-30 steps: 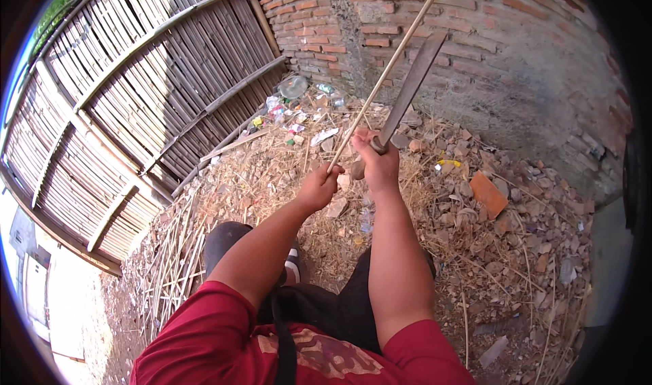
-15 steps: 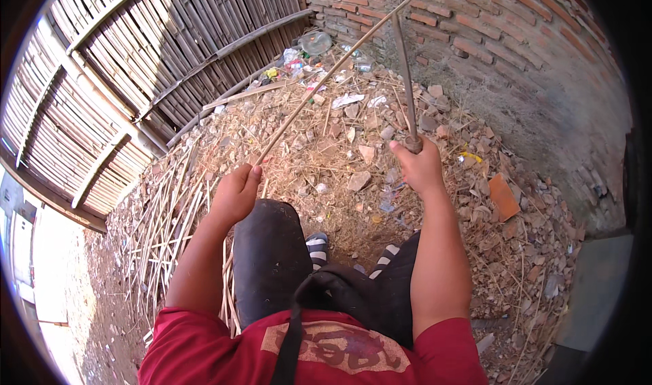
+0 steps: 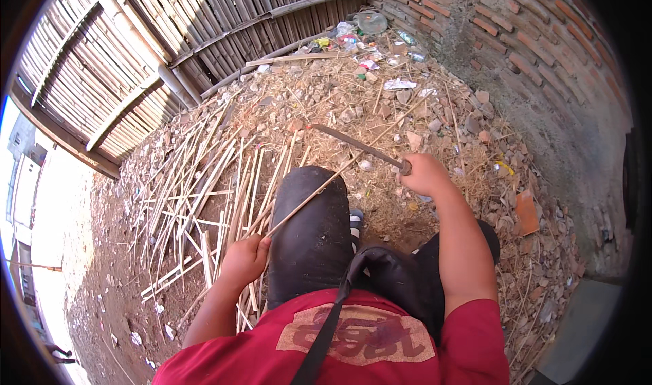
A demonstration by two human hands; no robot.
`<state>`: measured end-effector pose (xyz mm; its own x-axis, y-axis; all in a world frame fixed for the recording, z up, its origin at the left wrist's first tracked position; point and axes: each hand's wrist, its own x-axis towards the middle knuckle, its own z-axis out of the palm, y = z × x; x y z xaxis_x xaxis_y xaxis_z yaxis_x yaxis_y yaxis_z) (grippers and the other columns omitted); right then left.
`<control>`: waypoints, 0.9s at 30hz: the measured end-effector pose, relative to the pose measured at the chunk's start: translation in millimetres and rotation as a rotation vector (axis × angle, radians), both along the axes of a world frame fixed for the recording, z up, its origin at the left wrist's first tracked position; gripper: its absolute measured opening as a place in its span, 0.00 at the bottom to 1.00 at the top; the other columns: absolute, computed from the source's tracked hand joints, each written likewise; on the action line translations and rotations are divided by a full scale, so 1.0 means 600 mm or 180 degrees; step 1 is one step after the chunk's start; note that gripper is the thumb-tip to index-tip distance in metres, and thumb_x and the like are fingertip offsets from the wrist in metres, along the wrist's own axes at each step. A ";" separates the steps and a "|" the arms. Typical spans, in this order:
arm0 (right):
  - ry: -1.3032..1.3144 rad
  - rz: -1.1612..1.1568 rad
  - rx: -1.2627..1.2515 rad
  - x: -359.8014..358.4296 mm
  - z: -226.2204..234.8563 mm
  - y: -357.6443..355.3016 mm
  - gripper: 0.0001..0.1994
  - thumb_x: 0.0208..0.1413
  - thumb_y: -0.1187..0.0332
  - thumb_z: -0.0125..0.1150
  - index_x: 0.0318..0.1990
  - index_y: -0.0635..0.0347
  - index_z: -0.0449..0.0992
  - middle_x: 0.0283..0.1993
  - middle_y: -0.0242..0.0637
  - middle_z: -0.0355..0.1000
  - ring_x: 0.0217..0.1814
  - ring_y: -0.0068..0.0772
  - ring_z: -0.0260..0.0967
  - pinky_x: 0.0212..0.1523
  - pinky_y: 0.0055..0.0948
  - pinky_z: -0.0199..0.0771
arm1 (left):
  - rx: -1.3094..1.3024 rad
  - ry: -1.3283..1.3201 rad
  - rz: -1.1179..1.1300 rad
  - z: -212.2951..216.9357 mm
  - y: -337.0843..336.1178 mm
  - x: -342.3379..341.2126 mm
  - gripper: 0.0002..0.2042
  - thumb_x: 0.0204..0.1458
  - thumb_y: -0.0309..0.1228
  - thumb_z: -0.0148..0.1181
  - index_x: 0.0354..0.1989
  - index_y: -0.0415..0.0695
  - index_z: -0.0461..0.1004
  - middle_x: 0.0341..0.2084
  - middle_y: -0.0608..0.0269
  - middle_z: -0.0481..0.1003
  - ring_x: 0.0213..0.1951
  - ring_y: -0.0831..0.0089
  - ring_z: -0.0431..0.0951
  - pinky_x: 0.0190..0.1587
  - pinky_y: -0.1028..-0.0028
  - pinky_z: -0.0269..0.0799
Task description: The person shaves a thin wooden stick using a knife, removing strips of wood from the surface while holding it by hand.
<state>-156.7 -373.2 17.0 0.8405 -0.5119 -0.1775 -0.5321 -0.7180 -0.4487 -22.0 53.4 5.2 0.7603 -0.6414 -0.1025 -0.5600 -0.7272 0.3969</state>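
Observation:
My left hand point(image 3: 246, 259) is closed around the near end of a long thin bamboo stick point(image 3: 305, 200), beside my left thigh. The stick slants up and away to the right, passing over my dark trouser knee point(image 3: 309, 218). My right hand point(image 3: 426, 176) grips the handle of a machete point(image 3: 356, 142). Its long, narrow, dark blade points to the far left and crosses the stick in the picture just beyond my knee. Whether blade and stick touch I cannot tell.
Pale split bamboo strips point(image 3: 180, 205) lie heaped on the ground at my left. A bamboo fence point(image 3: 224, 18) stands far left, a brick wall point(image 3: 536, 66) on the right. Rubble, straw, plastic litter point(image 3: 348, 35) and an orange tile piece point(image 3: 526, 213) cover the ground.
The machete has swung from pointing away to pointing left, across the stick. My left hand has come nearer with the stick lowered over my knee. The view has shifted left.

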 end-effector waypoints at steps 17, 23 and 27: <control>-0.0047 0.0110 -0.0151 -0.018 -0.014 0.006 0.12 0.43 0.65 0.63 0.36 0.59 0.79 0.36 0.47 0.78 0.41 0.53 0.76 0.42 0.47 0.75 | 0.0275 -0.0252 -0.0365 0.022 -0.030 0.022 0.19 0.66 0.41 0.49 0.28 0.37 0.71 0.21 0.39 0.73 0.29 0.37 0.75 0.33 0.47 0.69; -0.0506 -0.0812 0.0685 -0.031 -0.080 -0.042 0.14 0.44 0.65 0.62 0.38 0.61 0.79 0.38 0.49 0.78 0.43 0.52 0.77 0.44 0.46 0.76 | 0.0250 -0.0300 -0.0397 0.007 -0.036 0.036 0.20 0.66 0.43 0.51 0.27 0.38 0.70 0.21 0.40 0.74 0.28 0.37 0.75 0.32 0.47 0.68; -0.0235 -0.0243 0.0084 -0.032 -0.058 -0.017 0.12 0.45 0.66 0.62 0.38 0.56 0.80 0.37 0.47 0.78 0.44 0.52 0.77 0.44 0.46 0.77 | 0.0210 -0.0442 -0.0432 -0.003 -0.038 0.040 0.20 0.66 0.43 0.51 0.27 0.38 0.69 0.21 0.39 0.73 0.28 0.36 0.74 0.31 0.46 0.67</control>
<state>-175.9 -383.6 -17.7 0.8106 -0.5708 -0.1308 -0.5495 -0.6641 -0.5069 2.1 30.8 3.4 0.6770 -0.7344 -0.0479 -0.7007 -0.6632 0.2630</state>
